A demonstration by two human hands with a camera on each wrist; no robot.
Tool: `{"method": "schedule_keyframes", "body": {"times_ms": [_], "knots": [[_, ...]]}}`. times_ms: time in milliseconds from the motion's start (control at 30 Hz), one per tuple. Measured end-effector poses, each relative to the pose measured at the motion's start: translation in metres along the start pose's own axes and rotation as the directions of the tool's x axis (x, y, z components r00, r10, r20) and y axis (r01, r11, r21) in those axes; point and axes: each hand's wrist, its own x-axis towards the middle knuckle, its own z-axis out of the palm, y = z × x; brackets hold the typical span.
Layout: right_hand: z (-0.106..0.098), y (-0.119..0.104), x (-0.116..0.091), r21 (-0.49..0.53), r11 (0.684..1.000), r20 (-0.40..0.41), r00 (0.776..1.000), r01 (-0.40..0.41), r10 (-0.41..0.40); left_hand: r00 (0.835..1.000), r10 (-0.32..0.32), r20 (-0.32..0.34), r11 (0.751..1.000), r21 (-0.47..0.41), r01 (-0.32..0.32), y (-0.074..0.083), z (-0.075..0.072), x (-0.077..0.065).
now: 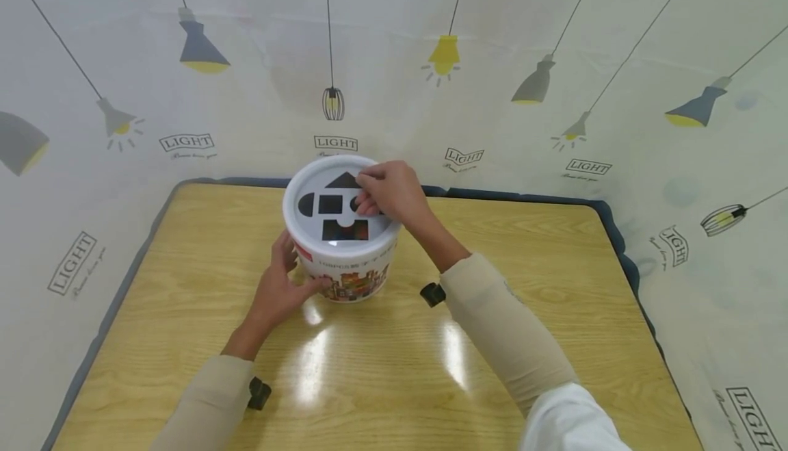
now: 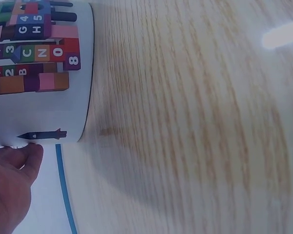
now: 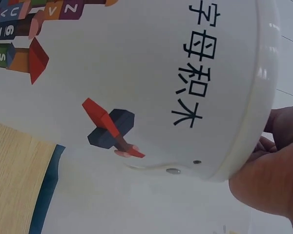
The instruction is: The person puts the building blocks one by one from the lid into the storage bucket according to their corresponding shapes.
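Note:
A white lidded bucket [image 1: 360,252] printed with letter blocks stands upright at the table's far side. Dark shaped openings pierce its lid [image 1: 314,226]: a triangle, a square, a half circle and others. My left hand [image 1: 283,290] holds the bucket's left side, thumb across the front and fingers round the side. In the left wrist view, part of that hand [image 2: 14,180] shows beside the printed wall. Over the lid's right part, my right hand [image 1: 390,191] has bent fingers and partly covers the openings. Whether those fingers pinch anything is hidden, also in the right wrist view, where the hand [image 3: 273,170] appears by the rim.
The wooden table [image 1: 523,259] has a dark blue edge [image 1: 523,196]. A pale sheet [image 1: 394,40] printed with lamps rises behind the bucket and along the sides. Small black pieces [image 1: 433,294] sit by both wrists, next to beige sleeves [image 1: 498,321].

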Motion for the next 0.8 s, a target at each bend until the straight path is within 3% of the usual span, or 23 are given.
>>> {"method": "schedule_keyframes", "body": {"times_ms": [267, 433, 600, 800], "knots": [[-0.025, 0.011, -0.006, 0.064, 0.996, -0.07, 0.996, 0.062, -0.058, 0.999, -0.035, 0.028, 0.998, 0.062, 0.034, 0.001, -0.004, -0.002], [-0.045, 0.023, -0.018, 0.018, 0.995, -0.134, 0.987, 0.096, -0.093, 0.993, -0.106, 0.054, 0.98, 0.177, 0.095, 0.006, -0.014, -0.003], [-0.06, 0.043, -0.033, -0.141, 0.975, -0.186, 0.963, 0.17, -0.195, 0.989, -0.128, 0.067, 0.935, 0.34, 0.099, 0.006, -0.029, -0.003], [-0.073, 0.076, -0.055, -0.398, 0.894, -0.229, 0.922, 0.204, -0.312, 0.992, -0.059, 0.109, 0.862, 0.507, -0.004, 0.007, -0.049, -0.009]]}}
